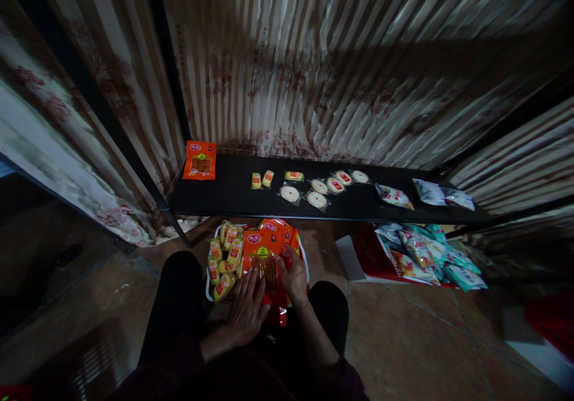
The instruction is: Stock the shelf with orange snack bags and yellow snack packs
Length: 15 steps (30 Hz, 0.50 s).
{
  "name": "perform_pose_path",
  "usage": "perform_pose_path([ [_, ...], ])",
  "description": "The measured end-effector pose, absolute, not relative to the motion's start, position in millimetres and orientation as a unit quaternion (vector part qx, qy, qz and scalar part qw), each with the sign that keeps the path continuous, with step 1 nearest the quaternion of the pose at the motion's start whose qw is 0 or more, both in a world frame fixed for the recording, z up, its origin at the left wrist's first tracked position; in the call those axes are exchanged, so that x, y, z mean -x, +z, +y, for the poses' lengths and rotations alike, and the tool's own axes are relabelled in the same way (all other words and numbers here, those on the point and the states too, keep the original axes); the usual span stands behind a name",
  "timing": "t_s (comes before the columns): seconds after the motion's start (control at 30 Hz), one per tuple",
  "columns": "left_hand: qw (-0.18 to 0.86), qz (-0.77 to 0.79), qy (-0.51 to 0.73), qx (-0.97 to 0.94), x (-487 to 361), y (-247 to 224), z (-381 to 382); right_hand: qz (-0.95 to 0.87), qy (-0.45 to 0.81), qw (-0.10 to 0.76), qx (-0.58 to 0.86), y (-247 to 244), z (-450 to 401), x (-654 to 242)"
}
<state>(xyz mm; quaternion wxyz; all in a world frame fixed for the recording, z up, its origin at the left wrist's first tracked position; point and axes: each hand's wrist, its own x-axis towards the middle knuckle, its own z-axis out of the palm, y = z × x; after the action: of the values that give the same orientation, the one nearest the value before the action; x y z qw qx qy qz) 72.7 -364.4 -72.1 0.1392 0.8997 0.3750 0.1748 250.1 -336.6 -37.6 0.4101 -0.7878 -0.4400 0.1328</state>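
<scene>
A white basket (208, 290) in front of my knees holds several small yellow-wrapped snacks (224, 287) on its left side and orange snack packets (278, 229) on its right. My left hand (246, 305) lies with fingers stretched out over the lower left of the top orange snack packet (255, 247), which has a window showing brown strips. At that packet's right side, the fingers of my right hand (295, 276) are bent in and closed on its edge. Another piece of orange packaging sticks out below, between my hands.
A black shelf (233, 204) runs behind the basket. On it stand an orange packet (200, 161), small yellow snacks (293, 175), round white wrapped biscuits (317, 200) and white bags (394, 196). Beneath, a box (352, 260) holds teal and white bags (426, 251). Striped curtains hang behind.
</scene>
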Motion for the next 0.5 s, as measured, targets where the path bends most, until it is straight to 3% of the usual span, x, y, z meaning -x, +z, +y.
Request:
perform_pose_path([
  [0.2,0.133,0.366,0.162,-0.907,-74,-69,-360,-0.360,0.248,0.469,0.767,-48,-334,-253],
  [0.5,0.131,0.345,0.231,-0.900,-78,-79,-356,-0.373,0.252,0.492,0.745,-48,-333,-258],
])
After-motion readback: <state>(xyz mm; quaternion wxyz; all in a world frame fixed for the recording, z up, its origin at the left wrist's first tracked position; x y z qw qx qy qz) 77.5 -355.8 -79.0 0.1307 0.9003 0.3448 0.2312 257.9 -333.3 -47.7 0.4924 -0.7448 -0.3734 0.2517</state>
